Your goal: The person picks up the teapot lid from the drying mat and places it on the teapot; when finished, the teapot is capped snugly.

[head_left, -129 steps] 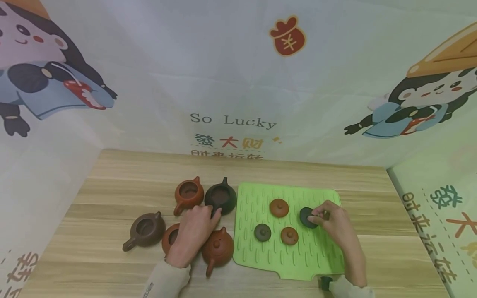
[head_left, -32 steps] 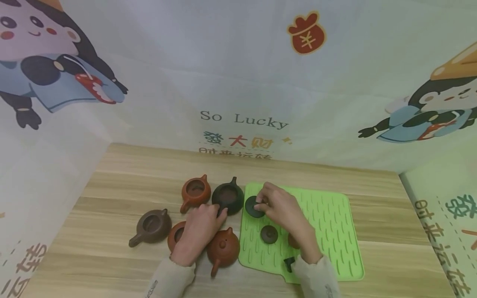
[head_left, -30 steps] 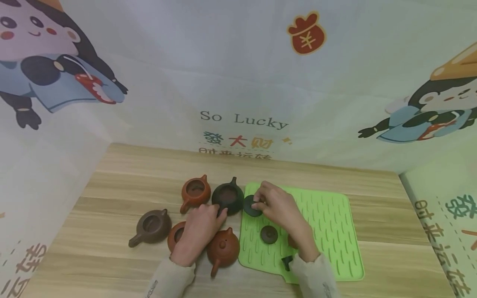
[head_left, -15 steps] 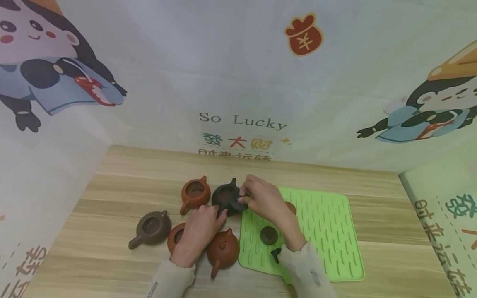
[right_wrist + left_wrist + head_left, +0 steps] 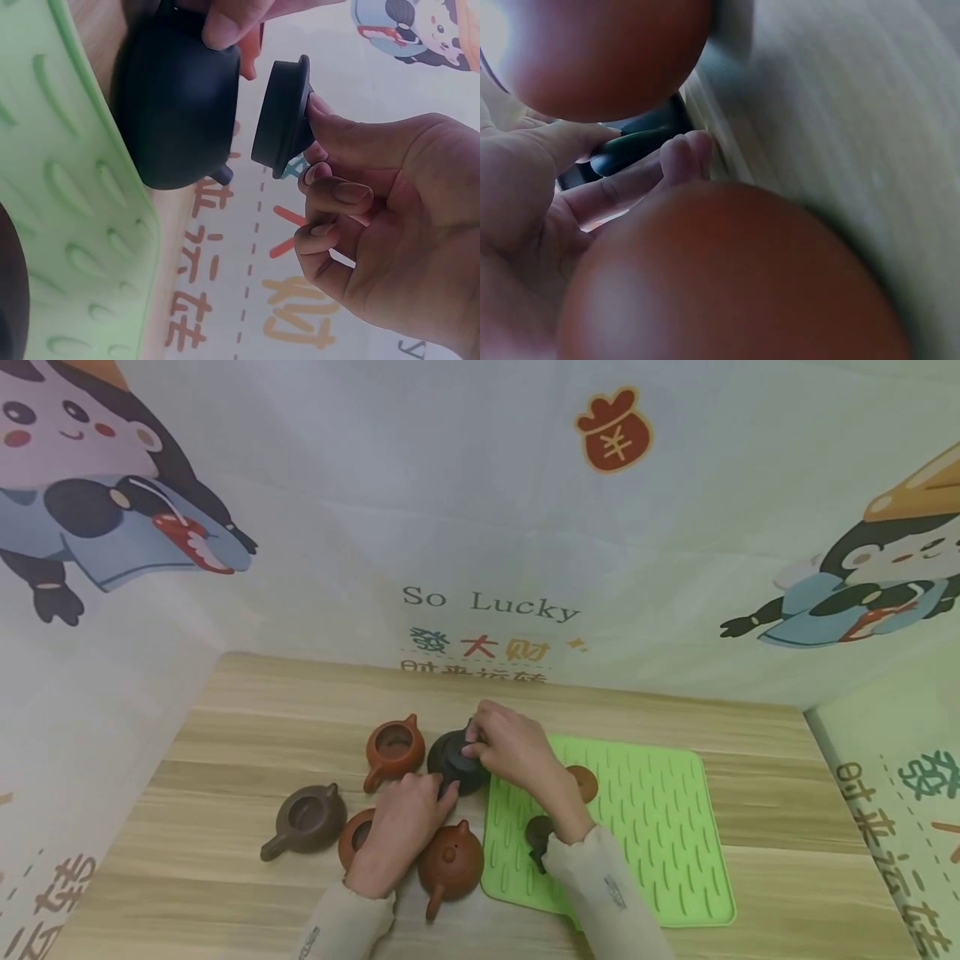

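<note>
My left hand (image 5: 401, 827) pinches the handle (image 5: 630, 152) of a black teapot (image 5: 442, 768) that stands on the table. Above the pot's open top, my right hand (image 5: 517, 752) holds a black lid (image 5: 277, 116) by its knob. In the right wrist view a gap separates the lid from the teapot's rim, and the lid's inner flange faces the opening. The right hand's other fingers curl loosely. Round the left hand sit a lidded red-brown teapot (image 5: 452, 860), an open orange teapot (image 5: 395, 749) and another open orange teapot (image 5: 352, 837), partly covered by the hand.
A green ribbed mat (image 5: 652, 835) lies right of the pots. On it are an orange lid (image 5: 583, 783) and a dark brown lid (image 5: 537, 831), both partly behind my right arm. An open brown teapot (image 5: 309, 821) stands far left. Printed cloth (image 5: 337, 543) walls the table.
My right hand has taken the black lid from the mat's right side and carried it left, over the black teapot. The left hand keeps its hold on the handle.
</note>
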The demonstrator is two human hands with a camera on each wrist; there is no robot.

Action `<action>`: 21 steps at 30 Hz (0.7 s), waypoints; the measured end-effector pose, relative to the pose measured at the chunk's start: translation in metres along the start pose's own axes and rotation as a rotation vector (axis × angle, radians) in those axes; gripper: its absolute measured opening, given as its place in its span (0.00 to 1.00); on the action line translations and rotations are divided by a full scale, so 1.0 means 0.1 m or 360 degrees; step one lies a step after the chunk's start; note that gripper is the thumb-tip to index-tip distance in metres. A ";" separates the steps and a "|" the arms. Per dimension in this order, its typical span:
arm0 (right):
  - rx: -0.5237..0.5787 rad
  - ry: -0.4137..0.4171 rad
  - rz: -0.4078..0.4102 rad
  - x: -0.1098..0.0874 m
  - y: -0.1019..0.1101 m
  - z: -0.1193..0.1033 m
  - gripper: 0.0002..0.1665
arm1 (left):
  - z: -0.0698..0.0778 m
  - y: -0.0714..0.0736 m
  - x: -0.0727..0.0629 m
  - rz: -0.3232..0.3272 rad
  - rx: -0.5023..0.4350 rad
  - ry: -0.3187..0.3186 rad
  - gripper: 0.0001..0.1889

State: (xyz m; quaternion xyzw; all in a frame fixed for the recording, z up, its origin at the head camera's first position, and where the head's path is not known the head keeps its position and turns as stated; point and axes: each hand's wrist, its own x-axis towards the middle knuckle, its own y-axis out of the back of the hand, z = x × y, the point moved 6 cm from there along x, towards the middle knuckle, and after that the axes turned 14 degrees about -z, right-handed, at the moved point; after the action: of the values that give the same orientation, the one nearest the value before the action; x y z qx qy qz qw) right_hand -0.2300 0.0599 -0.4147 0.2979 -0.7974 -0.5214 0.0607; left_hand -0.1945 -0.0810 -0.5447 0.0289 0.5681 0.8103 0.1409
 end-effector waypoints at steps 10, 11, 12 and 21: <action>-0.0028 -0.0031 -0.0010 0.10 -0.06 0.01 0.09 | 0.02 0.03 0.01 -0.0030 -0.0012 -0.0015 0.21; -0.0032 -0.0031 -0.0010 0.11 -0.07 0.01 0.10 | 0.02 0.03 0.00 -0.0029 -0.0018 -0.0016 0.21; -0.0038 -0.0032 -0.0012 0.12 -0.07 0.01 0.10 | 0.02 0.04 0.00 -0.0028 -0.0026 -0.0016 0.21; -0.0065 -0.0066 -0.0052 0.16 -0.11 -0.02 0.11 | 0.00 0.01 -0.01 -0.0032 -0.0021 -0.0004 0.21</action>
State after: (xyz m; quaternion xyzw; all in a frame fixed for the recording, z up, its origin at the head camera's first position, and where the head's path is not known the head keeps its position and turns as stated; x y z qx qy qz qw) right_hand -0.2375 0.0465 -0.4272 0.2988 -0.7827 -0.5444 0.0417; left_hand -0.1941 -0.0812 -0.5436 0.0234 0.5629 0.8125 0.1499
